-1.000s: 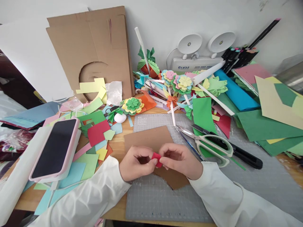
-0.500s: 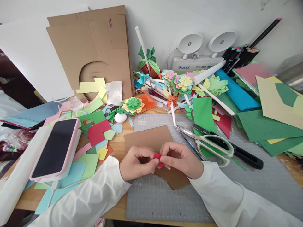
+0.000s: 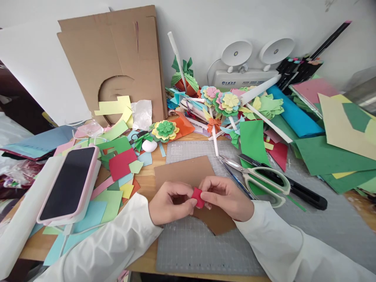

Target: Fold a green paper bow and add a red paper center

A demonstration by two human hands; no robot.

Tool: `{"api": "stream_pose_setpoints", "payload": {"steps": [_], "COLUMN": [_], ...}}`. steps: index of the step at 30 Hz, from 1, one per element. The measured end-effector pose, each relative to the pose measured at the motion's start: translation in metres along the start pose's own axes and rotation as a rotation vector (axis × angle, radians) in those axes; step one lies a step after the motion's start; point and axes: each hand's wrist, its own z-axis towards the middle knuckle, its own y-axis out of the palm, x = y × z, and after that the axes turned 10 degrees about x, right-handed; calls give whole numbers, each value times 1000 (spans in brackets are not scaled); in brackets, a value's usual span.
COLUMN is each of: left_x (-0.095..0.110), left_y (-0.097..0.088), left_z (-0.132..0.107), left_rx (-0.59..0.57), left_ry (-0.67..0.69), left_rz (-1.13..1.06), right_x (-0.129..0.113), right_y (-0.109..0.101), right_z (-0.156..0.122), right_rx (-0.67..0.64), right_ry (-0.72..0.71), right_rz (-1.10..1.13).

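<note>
A small red piece of paper [image 3: 198, 197] is pinched between the fingertips of both my hands. My left hand [image 3: 170, 203] is closed on its left side. On its right side, my right hand [image 3: 227, 197] grips it with curled fingers. Both hands hover low over a brown sheet of card [image 3: 188, 174] that lies on a grey cutting mat [image 3: 199, 250]. White sleeves cover both forearms.
White-handled scissors [image 3: 258, 176] and a black craft knife [image 3: 293, 188] lie right of my hands. A phone in a pink case [image 3: 69, 184] rests at the left on paper scraps. Paper flowers [image 3: 227, 102], coloured sheets and cardboard [image 3: 111, 62] crowd the back.
The red paper has turned between my fingertips and now shows a flatter, squarer face. My hands stay in about the same place.
</note>
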Motion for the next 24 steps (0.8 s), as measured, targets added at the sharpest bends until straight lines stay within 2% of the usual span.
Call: {"api": "stream_pose_setpoints", "payload": {"steps": [2,6,16,20,24], "left_x": [0,-1,-2,-4,-4], "left_y": [0,0,1,1,1], "left_z": [1,4,5,6,6], "left_rx": [32,173,327,328,254], "left_ry": [-15,-36,-48,-56,-70], "left_rz": [-8,-61,-57,-56,-3], "right_x": [-2,-4,-6,-6,-1], "right_y": [-1,2,8,6,5], "right_z": [-1,-2,-2,-2,-2], "right_rx": [3,7,117,152,155], "right_ry": [-13,-30,-87,-130,-203], "right_rz": [-36,-138,-222,-261,-389]}}
